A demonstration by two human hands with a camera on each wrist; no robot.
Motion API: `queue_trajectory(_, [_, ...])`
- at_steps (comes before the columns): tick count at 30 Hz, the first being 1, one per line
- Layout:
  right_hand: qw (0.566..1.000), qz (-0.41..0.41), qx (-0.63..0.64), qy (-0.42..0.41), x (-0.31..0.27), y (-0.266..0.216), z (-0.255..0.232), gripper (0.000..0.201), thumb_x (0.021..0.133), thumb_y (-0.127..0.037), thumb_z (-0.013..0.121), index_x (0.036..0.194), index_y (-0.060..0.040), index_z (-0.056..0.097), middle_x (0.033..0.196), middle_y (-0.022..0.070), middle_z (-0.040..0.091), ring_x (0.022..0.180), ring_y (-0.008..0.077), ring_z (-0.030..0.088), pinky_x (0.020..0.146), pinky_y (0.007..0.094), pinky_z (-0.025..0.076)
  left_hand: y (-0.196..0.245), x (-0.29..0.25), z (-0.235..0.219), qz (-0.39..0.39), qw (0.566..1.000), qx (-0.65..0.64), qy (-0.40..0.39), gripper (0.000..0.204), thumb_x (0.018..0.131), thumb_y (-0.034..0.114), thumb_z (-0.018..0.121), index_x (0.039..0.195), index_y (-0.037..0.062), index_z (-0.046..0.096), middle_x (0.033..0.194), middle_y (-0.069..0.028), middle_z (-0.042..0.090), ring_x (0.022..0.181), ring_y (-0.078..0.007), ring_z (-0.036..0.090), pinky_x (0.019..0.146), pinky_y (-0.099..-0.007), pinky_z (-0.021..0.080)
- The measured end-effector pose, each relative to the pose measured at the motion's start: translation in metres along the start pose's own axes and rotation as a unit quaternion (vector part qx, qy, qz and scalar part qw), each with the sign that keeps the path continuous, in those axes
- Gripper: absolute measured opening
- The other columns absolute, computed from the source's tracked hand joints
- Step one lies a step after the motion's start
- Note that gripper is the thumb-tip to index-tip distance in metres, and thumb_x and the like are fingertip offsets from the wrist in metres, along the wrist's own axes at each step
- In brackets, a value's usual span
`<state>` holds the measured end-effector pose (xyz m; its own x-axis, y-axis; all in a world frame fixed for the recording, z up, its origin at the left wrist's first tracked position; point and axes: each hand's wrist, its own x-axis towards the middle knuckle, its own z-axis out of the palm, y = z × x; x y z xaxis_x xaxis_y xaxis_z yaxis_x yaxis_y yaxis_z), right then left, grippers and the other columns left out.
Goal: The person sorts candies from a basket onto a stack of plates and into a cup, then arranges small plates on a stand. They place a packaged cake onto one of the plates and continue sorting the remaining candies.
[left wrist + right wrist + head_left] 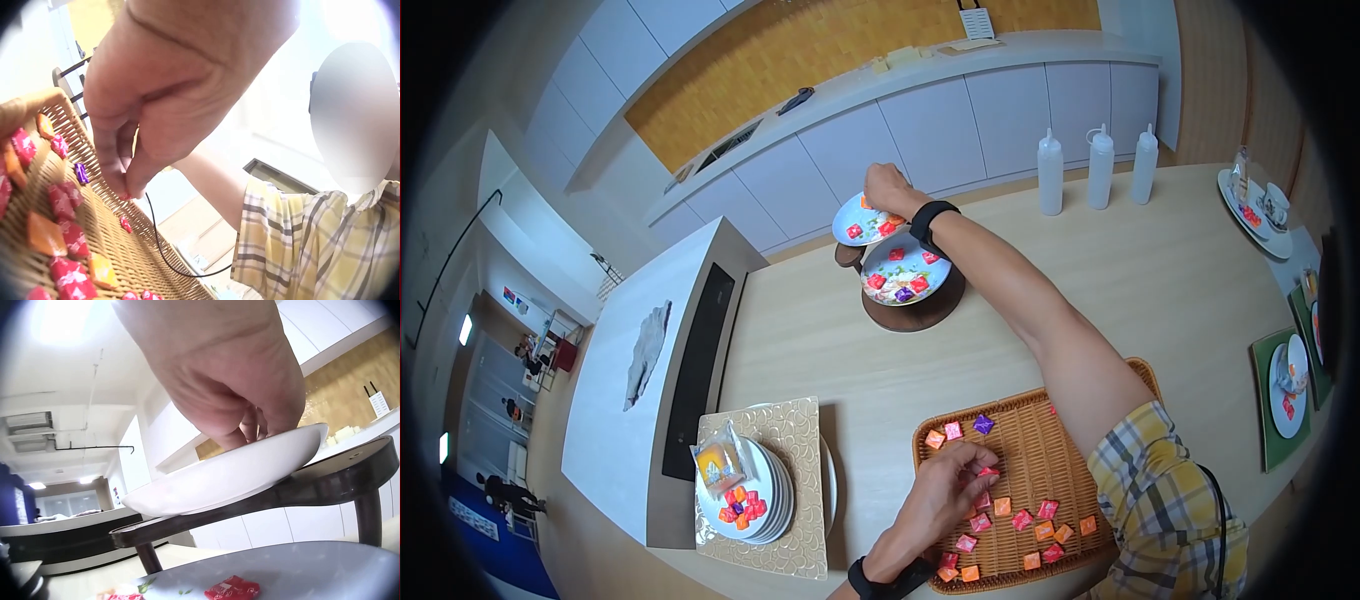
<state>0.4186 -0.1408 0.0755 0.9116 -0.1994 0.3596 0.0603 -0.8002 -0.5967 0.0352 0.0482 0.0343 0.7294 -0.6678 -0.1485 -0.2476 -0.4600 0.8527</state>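
My left hand (945, 490) is over the wicker tray (1135, 378), its thumb and fingers pinching a red wrapped candy (988, 472). In the left wrist view only a sliver of red shows at those fingertips. My right hand (890, 188) reaches down, fingers bent, onto the upper plate (841, 222) of a brown two-level stand (900, 316). An orange candy (866, 202) lies right at its fingertips; the plate's rim hides them in the right wrist view, so I cannot tell whether they grip it. Red and purple candies lie on the lower plate (933, 276).
Several loose candies (1048, 510) lie in the tray. At left, stacked plates (775, 510) hold a wrapped cake (718, 465) and candies, on a patterned gold board (800, 440). Squeeze bottles (1101, 162) stand at the back; a green mat (1262, 400) with dishes is far right.
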Motion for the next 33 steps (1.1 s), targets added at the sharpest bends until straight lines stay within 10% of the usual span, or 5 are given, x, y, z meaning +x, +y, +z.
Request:
queue_trajectory(7, [0.998,-0.055,-0.021,0.012,0.006,0.017,-0.006,0.015,0.069,-0.009,0.073,0.082,-0.0022,0.073,0.085,0.0226,0.069,0.081,0.0337,0.069,0.078,0.0398,0.055,-0.001,0.004,-0.008,-0.020,0.999,-0.035,0.022,0.016,0.086,0.007,0.069,0.099,-0.0003,0.062,0.091,-0.0054,0.066,0.080,-0.0116,0.064,0.072,-0.0258,0.053])
queue_trajectory(18, [0.977,-0.046,0.140,-0.154,-0.126,0.062,-0.164,0.019,0.073,-0.013,0.072,0.087,-0.0001,0.070,0.070,0.0109,0.069,0.061,0.0143,0.065,0.057,0.0286,0.052,-0.002,0.107,-0.119,0.114,0.971,-0.156,0.142,0.015,0.087,0.004,0.065,0.101,-0.0017,0.064,0.092,-0.0062,0.067,0.084,-0.0128,0.063,0.081,-0.0275,0.052])
queue_trajectory(33, [0.966,-0.032,0.142,-0.214,-0.306,0.073,-0.289,0.024,0.081,-0.010,0.069,0.101,0.0039,0.067,0.086,0.0106,0.070,0.078,0.0145,0.066,0.075,0.0277,0.052,0.003,0.290,-0.201,0.030,0.954,-0.070,0.291,0.017,0.071,-0.001,0.070,0.088,-0.0012,0.070,0.079,-0.0107,0.070,0.066,-0.0149,0.066,0.057,-0.0251,0.054])
